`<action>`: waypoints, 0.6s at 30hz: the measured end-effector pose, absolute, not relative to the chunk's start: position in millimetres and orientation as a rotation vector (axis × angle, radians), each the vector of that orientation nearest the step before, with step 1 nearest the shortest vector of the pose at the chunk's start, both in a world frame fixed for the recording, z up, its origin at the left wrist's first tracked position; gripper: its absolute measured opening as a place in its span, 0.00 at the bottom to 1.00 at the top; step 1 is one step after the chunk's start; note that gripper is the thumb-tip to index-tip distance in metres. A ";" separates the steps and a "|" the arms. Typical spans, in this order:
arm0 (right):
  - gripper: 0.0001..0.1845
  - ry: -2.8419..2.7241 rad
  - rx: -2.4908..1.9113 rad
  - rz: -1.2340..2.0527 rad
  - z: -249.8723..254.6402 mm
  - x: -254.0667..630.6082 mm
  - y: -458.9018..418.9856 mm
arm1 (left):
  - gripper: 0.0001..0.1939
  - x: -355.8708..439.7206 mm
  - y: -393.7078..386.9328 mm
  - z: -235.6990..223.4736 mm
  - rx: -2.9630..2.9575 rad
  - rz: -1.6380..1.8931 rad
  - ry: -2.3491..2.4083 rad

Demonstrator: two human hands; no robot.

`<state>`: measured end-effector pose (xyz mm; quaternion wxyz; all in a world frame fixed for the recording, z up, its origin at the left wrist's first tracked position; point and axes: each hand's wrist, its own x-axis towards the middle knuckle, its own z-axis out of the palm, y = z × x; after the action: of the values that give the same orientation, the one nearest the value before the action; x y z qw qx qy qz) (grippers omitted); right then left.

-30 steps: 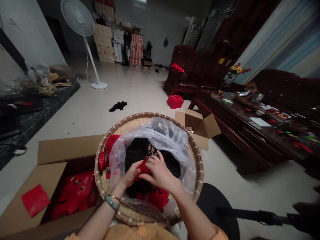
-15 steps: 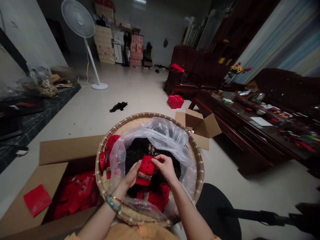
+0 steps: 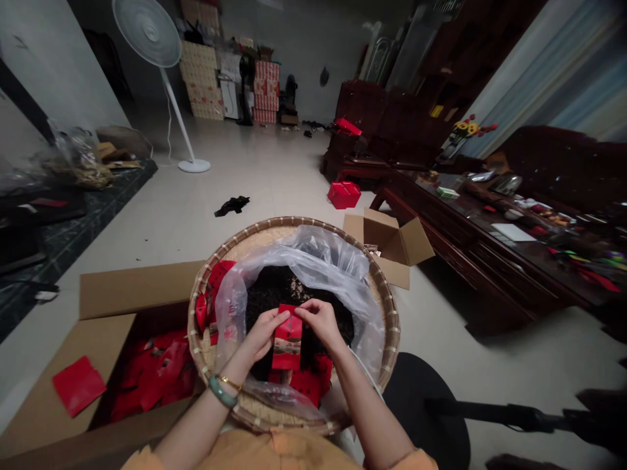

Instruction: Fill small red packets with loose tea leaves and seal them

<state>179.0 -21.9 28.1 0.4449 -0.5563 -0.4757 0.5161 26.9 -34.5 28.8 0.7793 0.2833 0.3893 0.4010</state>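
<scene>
Both hands hold one small red packet (image 3: 287, 346) upright over a clear plastic bag (image 3: 337, 274). My left hand (image 3: 264, 333) pinches its left edge, thumb across the front. At the top right corner, my right hand (image 3: 318, 321) grips it between thumb and fingertips. Dark, shredded, dried leaf-like stuff (image 3: 272, 284) fills the bag, which lies spread in a round woven bamboo tray (image 3: 252, 247). More red packets (image 3: 311, 385) rest on the dark stuff below my hands. Others lie at the tray's left side, between rim and bag.
An open cardboard box (image 3: 142, 287) full of red packets stands at the left, one packet (image 3: 78, 385) on its flap. A smaller open box (image 3: 382, 245) sits beyond the tray, near a dark wooden table (image 3: 441, 228). A round black stool (image 3: 426, 418) is at right.
The red packet has turned more upright and face-on between my hands. My left thumb has come across its front, and my right hand stays at the top corner.
</scene>
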 end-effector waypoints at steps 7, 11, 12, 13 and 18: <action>0.16 -1.439 -1.521 1.028 17.9 194.2 -17.2 | 0.23 26.7 -35.4 14.8 0.499 0.778 0.754; 0.23 -1.869 -1.885 0.598 5.5 217.5 -23.9 | 0.22 19.7 -28.3 13.9 0.472 0.791 0.800; 0.27 -1.941 -1.980 0.542 2.0 222.0 -26.1 | 0.22 17.7 -26.8 14.8 0.469 0.795 0.796; 0.29 -1.993 -2.051 0.516 -1.3 225.5 -27.9 | 0.22 16.0 -25.7 15.9 0.466 0.796 0.787; 0.29 -2.010 -2.130 0.598 -10.1 232.2 -24.9 | 0.22 11.8 -25.9 18.3 0.478 0.792 0.755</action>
<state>232.2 -24.9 -10.1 0.0764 -0.7105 -0.6706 0.1994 11.8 -25.9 18.3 0.8270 0.2253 0.3552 0.3731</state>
